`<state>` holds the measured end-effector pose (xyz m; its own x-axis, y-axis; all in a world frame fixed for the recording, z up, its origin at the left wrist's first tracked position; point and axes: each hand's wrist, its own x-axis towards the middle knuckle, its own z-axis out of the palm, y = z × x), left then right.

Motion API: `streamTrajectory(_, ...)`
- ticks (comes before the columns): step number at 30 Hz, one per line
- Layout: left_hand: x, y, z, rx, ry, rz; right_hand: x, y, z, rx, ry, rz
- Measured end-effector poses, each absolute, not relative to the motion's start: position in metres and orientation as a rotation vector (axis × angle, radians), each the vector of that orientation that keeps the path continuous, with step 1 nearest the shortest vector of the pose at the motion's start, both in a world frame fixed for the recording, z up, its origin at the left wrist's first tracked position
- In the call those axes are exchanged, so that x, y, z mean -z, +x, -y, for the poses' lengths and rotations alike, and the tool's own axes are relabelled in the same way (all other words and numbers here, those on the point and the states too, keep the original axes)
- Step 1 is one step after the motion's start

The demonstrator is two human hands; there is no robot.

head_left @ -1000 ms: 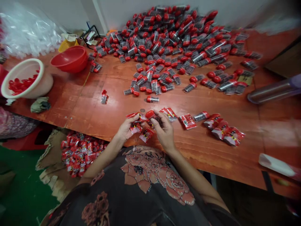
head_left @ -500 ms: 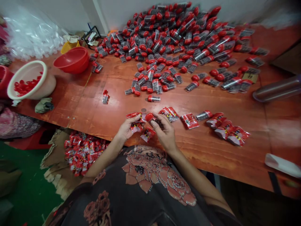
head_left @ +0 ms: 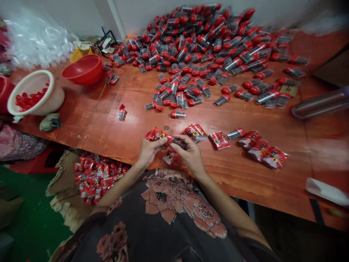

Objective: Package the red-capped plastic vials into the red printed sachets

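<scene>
My left hand (head_left: pixel 149 150) is closed on a red printed packet (head_left: pixel 157 135) near the table's front edge. In my right hand (head_left: pixel 190 151) is a small clear tube (head_left: pixel 178 142) with dark contents, gripped between thumb and fingers. Its red-capped end meets the packet's right side; whether it is inside the opening I cannot tell. Just below the hands lies another red packet (head_left: pixel 170 156). More red packets (head_left: pixel 195 131) lie right behind my right hand. A single red-capped tube (head_left: pixel 178 114) rests on the table beyond both hands.
A large heap of red-capped tubes (head_left: pixel 191 47) covers the back of the table (head_left: pixel 131 138). To the left stand a white bucket (head_left: pixel 57 94) with red caps and a red bowl (head_left: pixel 83 69). Several filled packets (head_left: pixel 261 150) lie right. Below the edge, a carton (head_left: pixel 64 182) holds many packets.
The tube in my right hand has moved against the packet, and its red end is now partly covered. My left hand has brought the packet up and around toward it.
</scene>
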<state>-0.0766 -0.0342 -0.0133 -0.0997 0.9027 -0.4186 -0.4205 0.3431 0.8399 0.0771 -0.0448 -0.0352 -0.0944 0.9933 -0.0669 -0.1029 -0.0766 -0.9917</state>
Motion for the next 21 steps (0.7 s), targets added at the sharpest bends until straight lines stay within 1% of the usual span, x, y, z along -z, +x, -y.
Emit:
streamTrajectory(5, 0.007, -0.076, 0.036, -1.127, 0.608, -1.217, 0.035, 0.073, 0.048, -1.364, -1.108, 1.061)
streamTrajectory(11, 0.002, -0.083, 0.03, -1.18, 0.693, -1.309, 0.034, 0.083, 0.046, -1.305, -1.092, 1.338)
streamTrajectory(14, 0.002, -0.084, 0.03, -1.15, 0.688, -1.335, 0.031, 0.083, 0.05, -1.244, -1.129, 1.313)
streamTrajectory(18, 0.001, -0.082, 0.032, -1.146, 0.645, -1.311, 0.029, 0.078, 0.055, -1.455, -1.129, 1.102)
streamTrajectory(19, 0.001, -0.081, 0.032, -1.143, 0.634, -1.3, 0.029, 0.077, 0.056, -1.452, -1.136, 1.103)
streamTrajectory(21, 0.002, -0.08, 0.033, -1.149, 0.616, -1.284, 0.03, 0.078, 0.057, -1.293, -1.167, 1.214)
